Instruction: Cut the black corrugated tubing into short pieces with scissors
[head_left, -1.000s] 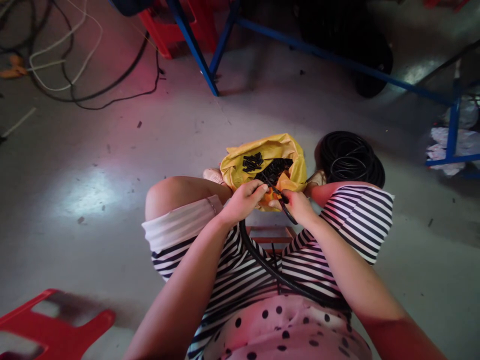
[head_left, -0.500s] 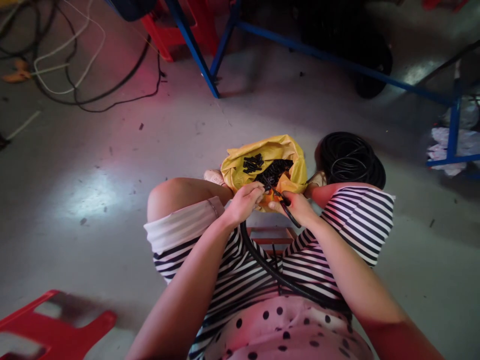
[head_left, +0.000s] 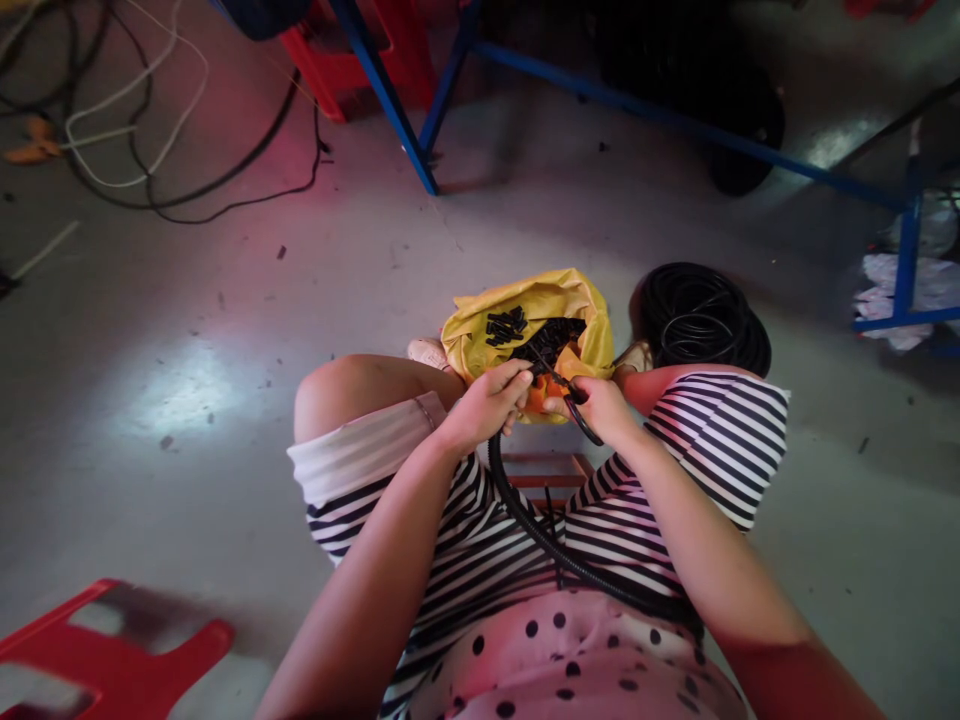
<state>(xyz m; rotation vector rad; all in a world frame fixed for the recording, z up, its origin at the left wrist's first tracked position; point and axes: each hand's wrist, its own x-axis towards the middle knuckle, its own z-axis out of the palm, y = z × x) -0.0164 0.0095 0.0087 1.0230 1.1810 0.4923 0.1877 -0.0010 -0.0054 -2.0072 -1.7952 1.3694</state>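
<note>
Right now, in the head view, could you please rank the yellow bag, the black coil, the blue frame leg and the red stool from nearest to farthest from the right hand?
1. Yellow bag: just beyond the right hand.
2. Black coil: on the floor, to the right.
3. Blue frame leg: far ahead, to the left.
4. Red stool: bottom left corner.

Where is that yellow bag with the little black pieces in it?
In the head view the yellow bag sits on the floor just beyond the left hand and right hand, between the person's knees, with a black hose coil to its right.
</note>
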